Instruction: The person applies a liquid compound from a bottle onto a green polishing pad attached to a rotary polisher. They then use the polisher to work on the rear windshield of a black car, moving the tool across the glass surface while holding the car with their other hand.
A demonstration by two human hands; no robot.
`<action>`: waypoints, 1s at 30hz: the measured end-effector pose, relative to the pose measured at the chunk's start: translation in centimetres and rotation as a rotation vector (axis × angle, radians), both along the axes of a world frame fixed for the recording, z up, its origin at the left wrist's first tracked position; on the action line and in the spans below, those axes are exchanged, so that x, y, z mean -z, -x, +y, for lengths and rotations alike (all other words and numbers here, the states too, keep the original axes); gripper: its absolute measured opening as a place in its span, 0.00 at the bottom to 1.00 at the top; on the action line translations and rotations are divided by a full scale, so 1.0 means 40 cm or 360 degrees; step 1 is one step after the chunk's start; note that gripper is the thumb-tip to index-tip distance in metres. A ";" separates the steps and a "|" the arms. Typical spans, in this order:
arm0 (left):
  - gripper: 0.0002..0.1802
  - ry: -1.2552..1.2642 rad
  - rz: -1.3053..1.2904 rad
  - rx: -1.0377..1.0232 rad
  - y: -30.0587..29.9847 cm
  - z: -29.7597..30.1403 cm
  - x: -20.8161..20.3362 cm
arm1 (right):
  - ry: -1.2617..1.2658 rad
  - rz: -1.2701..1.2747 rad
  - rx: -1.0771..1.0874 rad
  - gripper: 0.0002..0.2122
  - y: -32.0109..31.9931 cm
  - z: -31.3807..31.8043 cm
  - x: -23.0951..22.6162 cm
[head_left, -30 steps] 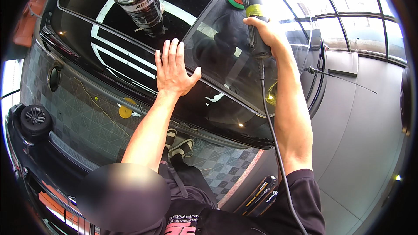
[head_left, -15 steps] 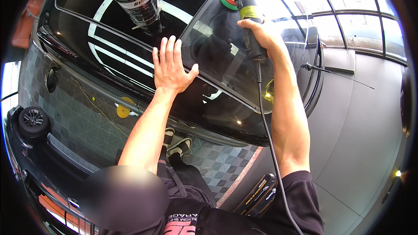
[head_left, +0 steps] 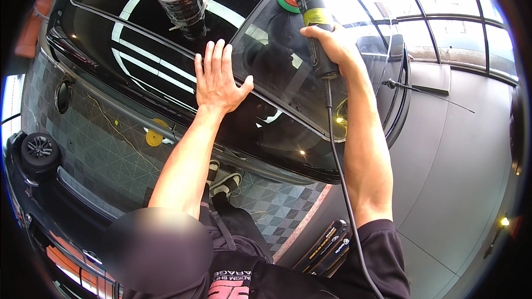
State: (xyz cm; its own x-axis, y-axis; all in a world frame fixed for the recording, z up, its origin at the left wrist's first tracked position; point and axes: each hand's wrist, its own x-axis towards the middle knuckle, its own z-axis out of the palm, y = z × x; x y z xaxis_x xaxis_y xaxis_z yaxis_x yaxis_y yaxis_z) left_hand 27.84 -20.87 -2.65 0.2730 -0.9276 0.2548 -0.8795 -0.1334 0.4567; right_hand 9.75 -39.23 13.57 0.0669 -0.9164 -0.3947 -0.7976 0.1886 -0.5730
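Note:
My right hand (head_left: 336, 47) is wrapped round the rear grip of a black polisher (head_left: 316, 27) with a yellow-green band. Its green and orange pad (head_left: 287, 0) lies against the glossy dark panel of a black car (head_left: 221, 144), near the top of the view. From the polisher's tail a black cord (head_left: 339, 166) runs down beside my right forearm. My left hand (head_left: 219, 86) rests flat on the car, fingers stretched and thumb apart, by a seam between two glossy panels. It holds nothing.
Beyond my left hand stands a dark cylinder wrapped in clear plastic (head_left: 180, 3). Another dark car (head_left: 61, 199) is at the lower left. A yellow round pad (head_left: 157, 133) shows near the tiled floor (head_left: 111, 144). Long black boxes (head_left: 327, 249) lie below my right arm.
The polisher, its pad and my right hand have shifted very slightly left. My left hand stays flat on the car, a little farther up in the view.

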 end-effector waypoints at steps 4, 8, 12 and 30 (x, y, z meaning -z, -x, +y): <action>0.52 -0.0015 -0.0007 -0.0003 -0.001 0.001 -0.001 | 0.0009 0.0005 0.0030 0.27 -0.006 0.011 0.003; 0.52 -0.0002 -0.0006 0.0001 0.001 -0.001 0.001 | -0.0031 0.0028 -0.0006 0.29 0.002 0.017 -0.004; 0.52 -0.0002 -0.0013 -0.0003 0.002 -0.001 0.000 | -0.0031 0.0014 -0.0034 0.31 0.007 0.027 -0.003; 0.51 0.0015 -0.0027 -0.0005 0.001 0.000 0.004 | -0.0054 0.0012 -0.0033 0.32 0.003 0.084 -0.001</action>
State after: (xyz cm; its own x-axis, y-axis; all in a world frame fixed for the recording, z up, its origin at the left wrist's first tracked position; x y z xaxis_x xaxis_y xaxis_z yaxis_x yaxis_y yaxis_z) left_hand 27.82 -20.88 -2.80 0.2714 -0.9244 0.2681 -0.8869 -0.1320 0.4427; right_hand 9.61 -35.86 13.60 0.0825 -0.9010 -0.4260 -0.8059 0.1911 -0.5603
